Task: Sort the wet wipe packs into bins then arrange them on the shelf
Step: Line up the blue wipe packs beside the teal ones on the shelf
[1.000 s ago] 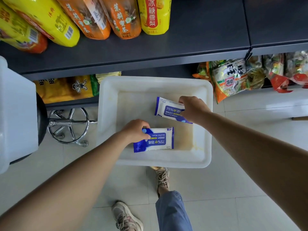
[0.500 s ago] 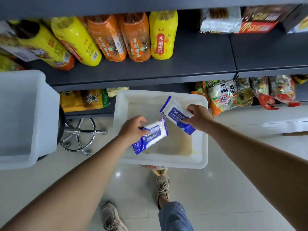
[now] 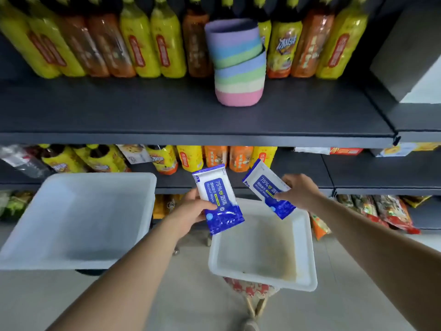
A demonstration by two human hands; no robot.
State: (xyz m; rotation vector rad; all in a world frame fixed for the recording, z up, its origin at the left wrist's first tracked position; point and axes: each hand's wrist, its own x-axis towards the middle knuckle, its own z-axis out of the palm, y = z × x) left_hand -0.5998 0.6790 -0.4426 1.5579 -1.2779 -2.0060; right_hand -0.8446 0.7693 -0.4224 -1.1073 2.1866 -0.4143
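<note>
Two alcohol wipe packs are held in the air in front of the shelving, one in each hand. Left alcohol wipe pack (image 3: 218, 199): white upper part, blue lower part, printed "75%" and "Alcohol Wipes"; it stands nearly upright, tilted slightly left at the top. The left hand (image 3: 191, 211) grips it at its left edge, thumb across the front face and fingers behind. Right alcohol wipe pack (image 3: 266, 187): same print, tilted with its white end up and to the left. The right hand (image 3: 299, 191) pinches it at its right edge, fingers curled over the front.

Both packs are above the rear rim of the small white bin (image 3: 307, 271), clear of its floor. This bin holds no packs; its floor shows yellowish staining. It rests on a stool with a red-patterned seat (image 3: 248, 289). The large white bin (image 3: 143, 211) sits to the left, higher and nearer the camera, also without packs.

The dark grey upper shelf (image 3: 167, 115) lies beyond and above the packs. It carries a row of yellow and orange drink bottles (image 3: 143, 48) at the back and a stack of pastel cups (image 3: 238, 68) in front of them. The middle shelf (image 3: 370, 177), directly behind the packs, carries more drink bottles. The bottom shelf holds snack bags (image 3: 381, 211) at the right.
</note>
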